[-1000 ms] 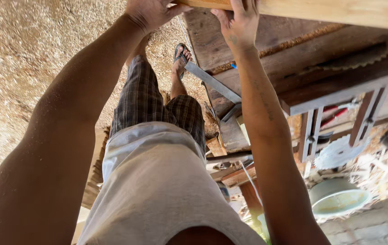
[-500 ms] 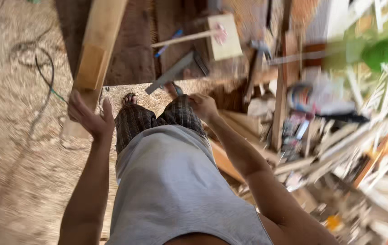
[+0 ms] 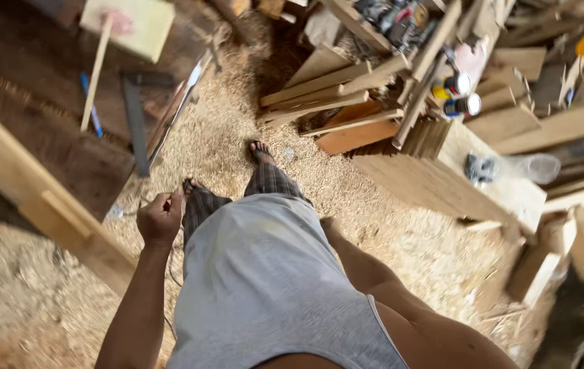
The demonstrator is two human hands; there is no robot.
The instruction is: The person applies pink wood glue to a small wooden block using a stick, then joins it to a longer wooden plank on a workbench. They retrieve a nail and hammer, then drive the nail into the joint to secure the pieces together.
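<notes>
The long wooden beam (image 3: 39, 205) lies slanted across the sawdust floor (image 3: 401, 232) at my left, running from the left edge down toward my hip, and it is the thing nearest my left hand (image 3: 160, 217). From my head camera, looking straight down, that hand hangs beside my thigh with the fingers curled loosely into a fist; something thin like a cord seems to run by it, but I cannot tell whether I grip it. It does not touch the beam. My right hand (image 3: 328, 225) is mostly hidden behind my grey shirt (image 3: 271, 287), so I cannot tell how it is held. My feet in sandals (image 3: 260, 149) stand on the shavings. Ahead on the left a dark worktop (image 3: 52, 137) carries a metal square (image 3: 134, 123) and a pale board (image 3: 131, 24). On the right lies a pile of wood offcuts (image 3: 346, 102), with two small tins (image 3: 456, 96) among them.
</notes>
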